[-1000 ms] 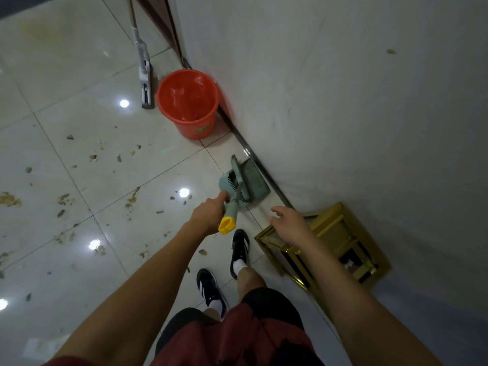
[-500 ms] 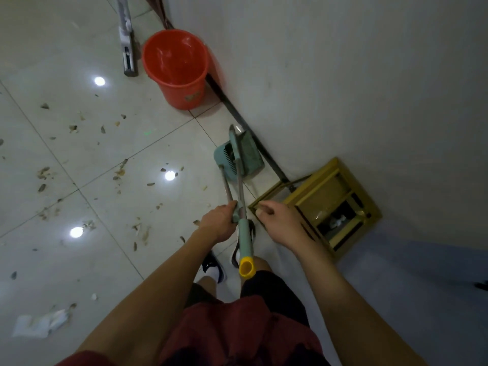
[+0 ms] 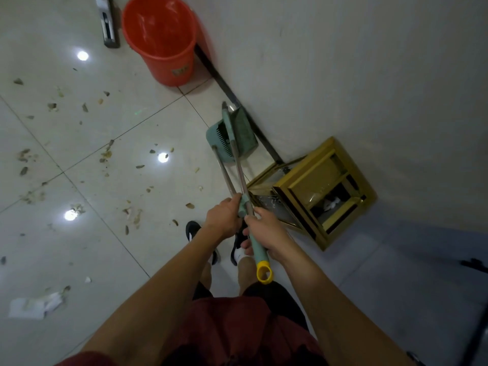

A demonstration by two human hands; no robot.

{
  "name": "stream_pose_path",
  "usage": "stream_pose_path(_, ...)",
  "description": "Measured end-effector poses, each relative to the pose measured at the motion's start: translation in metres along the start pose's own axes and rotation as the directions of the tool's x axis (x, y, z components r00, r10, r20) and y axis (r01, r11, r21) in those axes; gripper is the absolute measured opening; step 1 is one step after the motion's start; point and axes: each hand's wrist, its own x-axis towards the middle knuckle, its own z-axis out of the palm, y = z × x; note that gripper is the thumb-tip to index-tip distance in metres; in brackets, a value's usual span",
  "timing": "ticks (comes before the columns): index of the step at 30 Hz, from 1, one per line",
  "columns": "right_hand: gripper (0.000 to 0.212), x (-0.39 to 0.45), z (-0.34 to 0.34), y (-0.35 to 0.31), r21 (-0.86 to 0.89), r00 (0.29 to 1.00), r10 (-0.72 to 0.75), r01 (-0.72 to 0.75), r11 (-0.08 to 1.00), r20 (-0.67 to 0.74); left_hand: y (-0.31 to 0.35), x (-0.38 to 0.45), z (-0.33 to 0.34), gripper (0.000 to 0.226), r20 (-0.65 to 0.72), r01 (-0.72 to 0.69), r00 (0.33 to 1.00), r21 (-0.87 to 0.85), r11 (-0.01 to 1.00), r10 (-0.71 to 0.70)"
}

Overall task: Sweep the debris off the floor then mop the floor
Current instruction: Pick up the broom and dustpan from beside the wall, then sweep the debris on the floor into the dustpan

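Glossy floor tiles (image 3: 79, 233) (orange plastic bucket (image 3: 163, 40))

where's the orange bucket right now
In the head view, the orange bucket stands at top centre-left on the floor against the wall, with the mop head just to its left.

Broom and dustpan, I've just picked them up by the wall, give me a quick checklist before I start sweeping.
1. Right hand grips the broom handle: ok.
2. Left hand holds the dustpan handle: ok.
3. Broom separated from the dustpan: not ok, the two handles still meet at a clip between your hands.
4. Debris located: ok, scraps spread over the tiles to your left, plus crumpled paper.
5. Swing room: not ok, the gold stand sits close on your right and the red bucket ahead.
6. Dustpan empty: cannot tell.
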Motion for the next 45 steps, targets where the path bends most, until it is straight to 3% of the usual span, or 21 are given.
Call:
stream_pose_path(3,0.029,0.003,0.006,0.003,0.036,0.999,-0.015,0.016,0.999,-0.043,0.001,0.002,-0.002,0.063,0.01,-0.003,1.0,0.021,1.0,0.003)
stream_pose_path(10,0.017,0.007,0.019,0.008,-0.15,0.978,-0.163,0.143,0.978,-0.13,-0.005,0.001,-0.005,0.067,0.046,-0.026,0.999,0.022,0.999,0.025)
stream_pose_path(19,0.042,0.012,0.04,0.015,-0.426,0.93,-0.283,0.164,0.89,-0.233,-0.012,-0.002,-0.008,0.058,0.006,-0.051,0.999,0.047,0.998,0.051)
stream_pose_path(23,0.04,0.015,0.037,0.012,-0.512,0.925,-0.327,0.191,0.838,-0.191,-0.015,-0.007,-0.016,0.056,-0.007,-0.056,0.998,0.095,0.994,0.057)
stream_pose_path(28,0.05,0.015,0.025,0.011,-0.699,0.908,-0.384,0.166,0.695,-0.166,-0.047,-0.022,-0.038,0.053,-0.109,0.002,0.994,0.146,0.989,0.015)
stream_pose_path(38,0.052,0.02,0.021,-0.007,-0.591,0.902,-0.398,0.233,0.772,-0.164,-0.077,-0.062,-0.086,0.048,-0.31,0.156,0.937,-0.051,0.986,-0.164)
stream_pose_path(45,0.046,0.051,-0.002,-0.034,-0.645,0.904,-0.408,0.239,0.726,-0.125,-0.089,-0.103,-0.089,0.037,-0.391,0.262,0.862,-0.202,0.944,-0.323)
